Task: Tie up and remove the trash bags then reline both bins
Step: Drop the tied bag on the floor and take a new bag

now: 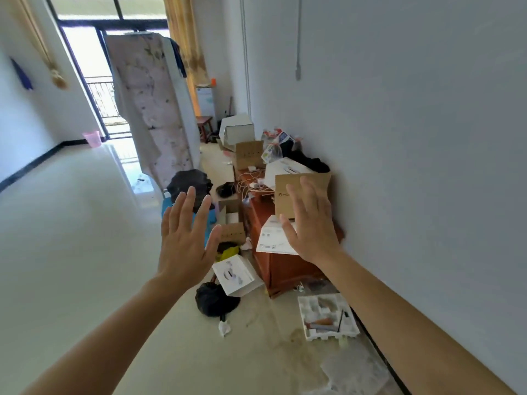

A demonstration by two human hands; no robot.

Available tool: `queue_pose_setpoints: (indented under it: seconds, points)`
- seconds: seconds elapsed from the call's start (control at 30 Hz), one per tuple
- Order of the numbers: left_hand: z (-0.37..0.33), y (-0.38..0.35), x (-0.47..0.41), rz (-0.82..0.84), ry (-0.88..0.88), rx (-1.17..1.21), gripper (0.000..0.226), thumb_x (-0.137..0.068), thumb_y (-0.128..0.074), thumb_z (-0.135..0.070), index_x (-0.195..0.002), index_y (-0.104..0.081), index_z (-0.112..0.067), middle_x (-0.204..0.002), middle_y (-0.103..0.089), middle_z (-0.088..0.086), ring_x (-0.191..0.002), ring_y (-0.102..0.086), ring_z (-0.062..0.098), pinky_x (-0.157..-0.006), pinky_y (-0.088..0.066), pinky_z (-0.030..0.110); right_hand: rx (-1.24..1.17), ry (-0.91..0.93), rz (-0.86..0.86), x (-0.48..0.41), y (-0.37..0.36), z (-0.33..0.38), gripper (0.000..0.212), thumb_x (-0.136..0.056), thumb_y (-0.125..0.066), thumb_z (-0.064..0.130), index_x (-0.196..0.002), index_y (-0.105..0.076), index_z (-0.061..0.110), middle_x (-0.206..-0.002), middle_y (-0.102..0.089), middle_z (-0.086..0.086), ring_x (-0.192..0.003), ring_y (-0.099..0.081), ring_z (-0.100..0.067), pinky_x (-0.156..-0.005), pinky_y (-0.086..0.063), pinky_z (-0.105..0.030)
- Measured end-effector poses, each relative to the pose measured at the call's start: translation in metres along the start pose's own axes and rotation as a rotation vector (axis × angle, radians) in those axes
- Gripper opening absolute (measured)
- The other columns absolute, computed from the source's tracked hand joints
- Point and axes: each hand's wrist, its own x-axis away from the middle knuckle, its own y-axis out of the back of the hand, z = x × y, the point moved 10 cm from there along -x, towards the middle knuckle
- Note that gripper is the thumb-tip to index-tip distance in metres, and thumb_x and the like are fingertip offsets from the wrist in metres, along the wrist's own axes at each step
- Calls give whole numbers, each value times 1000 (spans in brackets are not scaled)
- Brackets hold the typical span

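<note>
While both arms stretch forward from the bottom corners of the frame, the blue bin (168,205) stands upright just left of centre, mostly hidden behind the left hand (182,246), with its black trash bag (189,185) bulging up out of the top. A second, pink bin (92,138) stands upright far off at the left by the balcony door. Both hands are empty, palms facing away, fingers spread apart. The right hand (312,226) floats in front of a cardboard box (302,195) on the wooden cabinet (282,269).

Bright daylight from far window (85,67); floor glare; edges warped.
</note>
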Motion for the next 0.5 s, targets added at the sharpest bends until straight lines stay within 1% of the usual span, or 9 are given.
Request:
queue_pose_setpoints:
  seconds: [0.1,0.17,0.23,0.4,0.5]
  points:
    - [69,-25,-55,6,21,-58,64,-98,-32,-47,-152,-33,-12,-163,-18,15,-151,-12,34,-118,-19,58,-54,52,36,-74,-76,24,64,-96,-46,43,-153,-26,20,-162,-15,-12,-148,-17,-31,-117,-23,-50]
    - [119,-32,-94,-3,50,-92,66,-98,-26,-49,-152,-32,-12,-163,-17,15,-151,-12,34,-119,-18,57,-99,77,54,-127,-117,44,62,-96,-48,40,-152,-28,20,-160,-18,-12,-147,-20,-30,-117,-24,-49]
    - [173,-33,-129,-22,101,-129,66,-99,-25,-50,-152,-32,-12,-163,-17,14,-151,-13,33,-119,-20,55,-122,133,79,-180,-156,71,61,-97,-48,39,-151,-28,20,-160,-18,-12,-148,-19,-30,-118,-22,-48]
    - [315,-23,-179,-128,235,-211,61,-100,-34,-43,-153,-30,-12,-163,-16,14,-151,-14,34,-118,-22,55,-135,246,155,-304,-254,164,61,-99,-43,44,-152,-25,21,-162,-17,-12,-149,-17,-30,-121,-20,-48]
    - [405,-34,-196,-149,303,-230,61,-100,-34,-42,-153,-30,-11,-163,-17,15,-150,-15,34,-118,-22,56,-142,326,187,-361,-322,228,63,-98,-45,42,-154,-26,19,-162,-17,-12,-149,-17,-30,-121,-18,-47]
